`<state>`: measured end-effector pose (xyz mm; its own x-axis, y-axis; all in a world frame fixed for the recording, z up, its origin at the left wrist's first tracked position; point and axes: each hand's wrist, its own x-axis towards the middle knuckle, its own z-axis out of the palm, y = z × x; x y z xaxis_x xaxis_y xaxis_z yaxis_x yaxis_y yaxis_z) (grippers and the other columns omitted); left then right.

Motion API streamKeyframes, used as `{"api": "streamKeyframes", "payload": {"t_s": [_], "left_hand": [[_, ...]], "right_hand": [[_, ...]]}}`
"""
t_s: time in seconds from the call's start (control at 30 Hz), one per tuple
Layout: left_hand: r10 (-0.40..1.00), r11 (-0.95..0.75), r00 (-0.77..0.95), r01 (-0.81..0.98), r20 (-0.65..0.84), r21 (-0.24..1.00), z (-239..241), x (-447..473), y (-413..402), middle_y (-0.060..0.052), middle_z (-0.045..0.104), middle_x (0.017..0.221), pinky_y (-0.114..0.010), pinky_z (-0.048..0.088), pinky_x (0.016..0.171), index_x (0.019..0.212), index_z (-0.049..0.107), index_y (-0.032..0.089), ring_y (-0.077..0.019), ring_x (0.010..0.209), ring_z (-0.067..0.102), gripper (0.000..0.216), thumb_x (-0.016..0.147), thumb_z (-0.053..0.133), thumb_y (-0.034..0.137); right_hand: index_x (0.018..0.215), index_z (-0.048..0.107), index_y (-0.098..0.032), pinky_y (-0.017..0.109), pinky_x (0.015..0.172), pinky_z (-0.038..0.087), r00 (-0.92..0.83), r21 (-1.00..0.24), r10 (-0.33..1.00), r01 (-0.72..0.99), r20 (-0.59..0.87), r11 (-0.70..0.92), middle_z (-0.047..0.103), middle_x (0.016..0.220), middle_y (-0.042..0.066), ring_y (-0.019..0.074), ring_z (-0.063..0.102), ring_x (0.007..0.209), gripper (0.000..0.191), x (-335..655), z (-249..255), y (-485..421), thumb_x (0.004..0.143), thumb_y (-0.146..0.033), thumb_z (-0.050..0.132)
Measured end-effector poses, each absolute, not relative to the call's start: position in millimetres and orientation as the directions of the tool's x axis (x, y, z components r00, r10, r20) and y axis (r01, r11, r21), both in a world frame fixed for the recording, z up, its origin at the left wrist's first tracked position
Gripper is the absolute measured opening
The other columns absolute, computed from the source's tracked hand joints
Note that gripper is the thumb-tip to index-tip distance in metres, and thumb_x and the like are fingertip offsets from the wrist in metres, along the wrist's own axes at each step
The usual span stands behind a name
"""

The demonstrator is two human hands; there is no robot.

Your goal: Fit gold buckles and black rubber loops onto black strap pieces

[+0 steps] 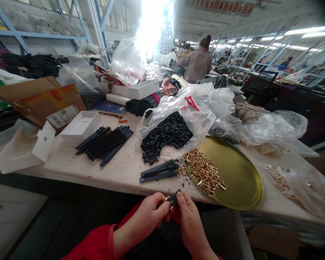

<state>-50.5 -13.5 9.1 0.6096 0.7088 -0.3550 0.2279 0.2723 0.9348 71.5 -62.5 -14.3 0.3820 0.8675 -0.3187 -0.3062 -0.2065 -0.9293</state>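
Observation:
Just in front of the table edge, my left hand (153,213) and my right hand (189,218) are close together on a short black strap (174,198). A small gold buckle (167,198) shows by the left fingertips, where the strap runs through or against it; which one I cannot tell. My right thumb presses on the strap's end. Beyond the hands lie several finished-looking black straps with gold buckles (159,170). A heap of gold buckles (204,171) rests on the left part of a round gold tray (239,173).
An open plastic bag (203,115) spills small black loops (166,135). Flat black straps (105,142) are stacked to the left, near a white box (81,126) and a cardboard box (38,99). More clear bags (276,126) stand right. A person (199,63) is farther back.

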Motion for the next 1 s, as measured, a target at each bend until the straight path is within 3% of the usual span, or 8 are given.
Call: {"api": "streamKeyframes", "payload": {"t_s": [0.1, 0.27, 0.4, 0.6, 0.73, 0.8, 0.87, 1.0], "left_hand": [[0.709, 0.291, 0.601, 0.229, -0.370, 0.929, 10, -48, -14, 0.003, 0.054, 0.059, -0.017, 0.027, 0.039, 0.074, 0.050, 0.015, -0.0051, 0.041, 0.037, 0.025, 0.082, 0.045, 0.038], [0.750, 0.181, 0.562, 0.333, -0.349, 0.925, 12, -47, -16, 0.004, 0.052, 0.058, -0.019, 0.031, 0.044, 0.071, 0.049, 0.016, -0.0080, 0.046, 0.042, 0.021, 0.081, 0.044, 0.034], [0.805, 0.039, 0.522, 0.430, -0.284, 0.902, 18, -50, -19, 0.002, 0.054, 0.061, -0.020, 0.034, 0.052, 0.069, 0.050, 0.016, -0.0106, 0.056, 0.047, 0.018, 0.080, 0.044, 0.029], [0.762, 0.065, 0.566, 0.416, -0.314, 0.907, 16, -58, -7, 0.003, 0.054, 0.056, -0.018, 0.031, 0.045, 0.067, 0.048, 0.017, -0.0108, 0.051, 0.048, 0.023, 0.078, 0.050, 0.037], [0.760, 0.150, 0.561, 0.339, -0.328, 0.929, 10, -59, 13, 0.005, 0.056, 0.063, -0.017, 0.035, 0.043, 0.093, 0.048, 0.018, -0.0106, 0.048, 0.050, 0.020, 0.074, 0.051, 0.026], [0.748, 0.098, 0.598, 0.330, -0.288, 0.939, 10, -57, 24, 0.005, 0.056, 0.066, -0.017, 0.036, 0.046, 0.103, 0.048, 0.020, -0.0099, 0.050, 0.051, 0.026, 0.077, 0.048, 0.024], [0.734, 0.068, 0.616, 0.352, -0.285, 0.934, 10, -54, 34, 0.005, 0.053, 0.061, -0.017, 0.034, 0.045, 0.096, 0.053, 0.019, -0.0090, 0.047, 0.048, 0.020, 0.081, 0.043, 0.029], [0.790, 0.093, 0.544, 0.350, -0.283, 0.932, 11, -48, 54, 0.006, 0.047, 0.054, -0.019, 0.031, 0.045, 0.082, 0.051, 0.017, -0.0087, 0.045, 0.041, 0.025, 0.084, 0.039, 0.039]], "right_hand": [[0.070, 0.048, -0.020, 0.022, 0.047, 0.040, 0.259, -0.852, 0.881, -0.461, -0.395, -0.247, 0.049, 0.054, -0.007, 0.0095, 0.044, 0.046, 0.033, 73, -15, -64, 0.077, -0.051, 0.056], [0.073, 0.055, -0.017, 0.023, 0.055, 0.042, 0.284, -0.970, 0.932, -0.155, -0.225, -0.187, 0.056, 0.064, -0.002, 0.0126, 0.050, 0.059, 0.028, 82, -13, -68, 0.071, -0.043, 0.066], [0.071, 0.053, -0.018, 0.024, 0.052, 0.041, 0.229, -0.984, 0.957, -0.056, -0.178, -0.169, 0.053, 0.060, -0.003, 0.0130, 0.048, 0.056, 0.026, 87, -14, -69, 0.071, -0.041, 0.065], [0.071, 0.053, -0.019, 0.025, 0.055, 0.041, 0.146, -0.978, 0.986, 0.180, -0.082, -0.108, 0.054, 0.062, -0.001, 0.0144, 0.051, 0.058, 0.022, 86, -10, -63, 0.077, -0.039, 0.058], [0.080, 0.057, -0.018, 0.024, 0.058, 0.044, -0.095, -0.960, 0.991, 0.270, -0.098, -0.070, 0.061, 0.068, 0.001, 0.0155, 0.056, 0.064, 0.020, 102, 10, -38, 0.081, -0.038, 0.051], [0.082, 0.058, -0.018, 0.023, 0.059, 0.044, -0.136, -0.895, 0.987, 0.445, -0.092, -0.022, 0.062, 0.070, 0.000, 0.0148, 0.058, 0.065, 0.020, 121, 21, -7, 0.084, -0.035, 0.048], [0.082, 0.058, -0.018, 0.022, 0.061, 0.045, -0.008, -0.726, 1.000, 0.688, 0.006, 0.010, 0.062, 0.071, 0.001, 0.0146, 0.058, 0.066, 0.021, 141, 27, 34, 0.086, -0.031, 0.043], [0.077, 0.058, -0.015, 0.035, 0.079, 0.039, 0.184, -0.575, 0.979, 0.811, 0.087, -0.102, 0.061, 0.088, 0.011, 0.0245, 0.057, 0.087, 0.012, 164, 13, 117, 0.081, -0.015, 0.047]]}}
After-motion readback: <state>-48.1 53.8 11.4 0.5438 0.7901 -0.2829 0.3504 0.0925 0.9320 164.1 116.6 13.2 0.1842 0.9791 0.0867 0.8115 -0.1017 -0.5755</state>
